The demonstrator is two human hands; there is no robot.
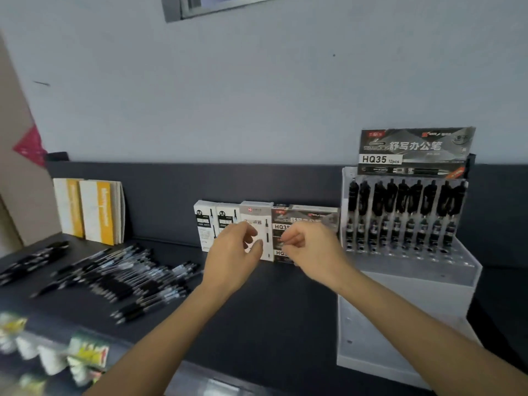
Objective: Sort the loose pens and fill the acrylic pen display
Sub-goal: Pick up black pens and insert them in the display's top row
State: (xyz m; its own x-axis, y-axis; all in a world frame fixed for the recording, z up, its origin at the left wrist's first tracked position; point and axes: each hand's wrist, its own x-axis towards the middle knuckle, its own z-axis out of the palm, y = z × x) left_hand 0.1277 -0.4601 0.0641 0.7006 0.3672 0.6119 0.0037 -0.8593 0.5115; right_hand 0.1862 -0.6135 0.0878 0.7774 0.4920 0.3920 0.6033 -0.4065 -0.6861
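Hovering both hands over the middle of the dark counter (271, 310) right now, and they're sitting close together but not touching, just in front of the pen boxes (254, 215) standing along the far wall. My left hand (237, 250) is loosely curled, with the white box showing through the gap between thumb and fingers, so I'm seeing nothing in it. My right hand (310, 248) is making a kind of pinch, but the feed is smearing and it's sitting against a dark box, so honestly I can't tell if there's a pen in there or not. The loose pens (128, 278) are lying in a big fanned heap on the left, with a smaller bunch (34, 261) further left, mostly pointing the same way, which I'm guessing is making them easier to grab by the barrel. The acrylic pen display (428, 271) is standing on the right, stepped so each row is showing above the one in front. Its far rows are holding upright black pens (400, 201) under the header card (414, 151), while the near steps are showing bare holes. So I'm reckoning the filling is partway along, and I'm thinking the next reach should be going left to the heap. Yellow-and-white booklets (97, 210) are leaning at the far left.
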